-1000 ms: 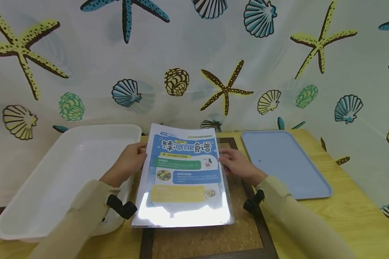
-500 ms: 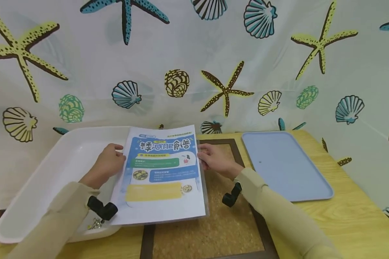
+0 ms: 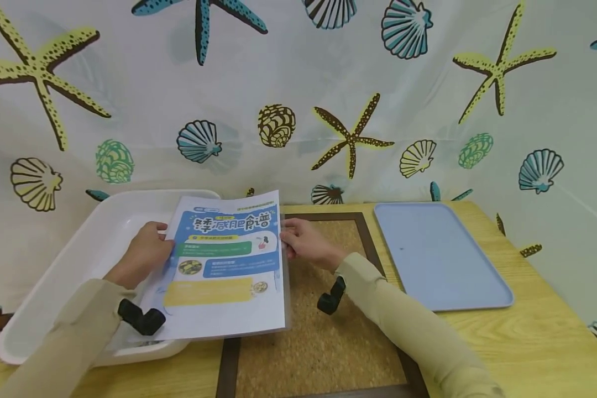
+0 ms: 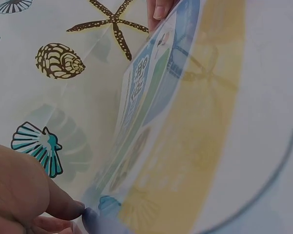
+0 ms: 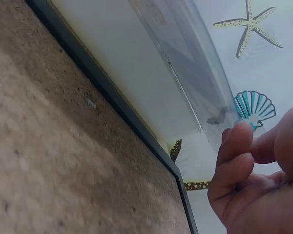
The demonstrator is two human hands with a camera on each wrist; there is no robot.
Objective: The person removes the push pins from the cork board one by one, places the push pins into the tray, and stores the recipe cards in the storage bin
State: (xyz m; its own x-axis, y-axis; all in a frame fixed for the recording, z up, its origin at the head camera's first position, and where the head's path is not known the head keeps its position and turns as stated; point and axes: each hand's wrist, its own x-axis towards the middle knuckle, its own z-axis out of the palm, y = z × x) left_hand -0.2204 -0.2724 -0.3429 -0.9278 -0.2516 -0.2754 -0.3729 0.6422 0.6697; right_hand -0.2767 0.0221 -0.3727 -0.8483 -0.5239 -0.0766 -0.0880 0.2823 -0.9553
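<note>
A printed sheet in a clear glossy sleeve (image 3: 219,320), with blue, green and yellow blocks and Chinese lettering, is held up between both hands. My left hand (image 3: 146,249) pinches its left edge over the white basin; in the left wrist view, thumb and finger (image 4: 71,207) meet at the sheet's margin. On the opposite side my right hand (image 3: 305,240) pinches the right edge of the clear sleeve, fingers curled behind it. The sheet tilts back, its lower edge crossing the basin's rim and the framed cork board (image 3: 323,331).
The white basin (image 3: 92,237) stands at the left, partly covered by the sheet and left arm. A pale blue tray (image 3: 443,254) lies at the right on the wood-grain table (image 3: 532,331). Behind hangs a curtain (image 3: 258,66) printed with shells and starfish.
Both hands have carried the sheet leftward, from over the cork board to partly over the white basin. More of the cork board shows at the right. The grip stays on both edges.
</note>
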